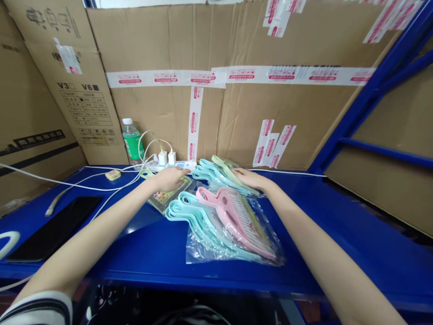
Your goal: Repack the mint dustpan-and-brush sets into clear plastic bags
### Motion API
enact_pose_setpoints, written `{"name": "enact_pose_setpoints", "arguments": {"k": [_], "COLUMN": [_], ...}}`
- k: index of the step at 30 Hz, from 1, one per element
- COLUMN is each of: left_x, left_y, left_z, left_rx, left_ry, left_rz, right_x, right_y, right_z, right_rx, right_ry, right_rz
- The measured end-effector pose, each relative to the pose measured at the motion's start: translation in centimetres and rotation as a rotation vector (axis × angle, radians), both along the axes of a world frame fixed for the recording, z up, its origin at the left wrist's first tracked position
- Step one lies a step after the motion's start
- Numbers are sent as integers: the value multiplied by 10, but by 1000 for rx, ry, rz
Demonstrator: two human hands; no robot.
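In the head view, my left hand [171, 178] lies over a clear-wrapped green-edged piece [158, 198] with a printed label, fingers stretched to the right. Whether it touches the wrap I cannot tell. My right hand [251, 178] has its fingers closed over the edge of a light green hand brush [225, 168], which leans on a rear stack of light blue ones [209, 174]. Nearer me lies a pink hand brush [225, 210] with white bristles, on several light blue brushes [192, 212] in clear plastic bags. Neither hand touches this front stack.
A green-labelled bottle [132, 140] stands by white chargers [167, 157] on a power strip. White cables [113, 188] cross the left side near a black flat panel [54, 228]. Taped cardboard [162, 45] backs the blue table [142, 257]; a blue metal frame [358, 104] rises at right.
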State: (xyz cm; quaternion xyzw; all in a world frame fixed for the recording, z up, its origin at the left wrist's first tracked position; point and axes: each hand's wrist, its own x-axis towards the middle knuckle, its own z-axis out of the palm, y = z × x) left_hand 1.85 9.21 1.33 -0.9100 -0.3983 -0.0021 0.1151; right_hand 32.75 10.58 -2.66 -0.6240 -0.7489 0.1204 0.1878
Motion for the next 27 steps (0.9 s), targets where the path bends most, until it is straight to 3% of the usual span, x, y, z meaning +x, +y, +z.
{"name": "enact_pose_setpoints", "arguments": {"k": [4,9,14,18,21,27], "left_x": [-9,-11,-4,-3,-8,-29], "left_y": [-13,-21,-28,-32,-28,-9], "left_z": [-9,-12,-6,0,3,2], "left_rx": [173,270,326,282,187,159], "left_ry": [43,90,52,45,64,47], "left_rz": [33,57,68,101,162,287], "right_x": [5,13,-12,-35,-36,-11], "right_y": [-4,-22,-46,-61,-63,-53], "right_z": [1,10,26,35,37,32], "right_rx": [148,409,547,537,478,382], "right_ry": [-26,-64,-124,-198,-252,-314], "right_rz": [-56,-100,-7,98,130,-86]}}
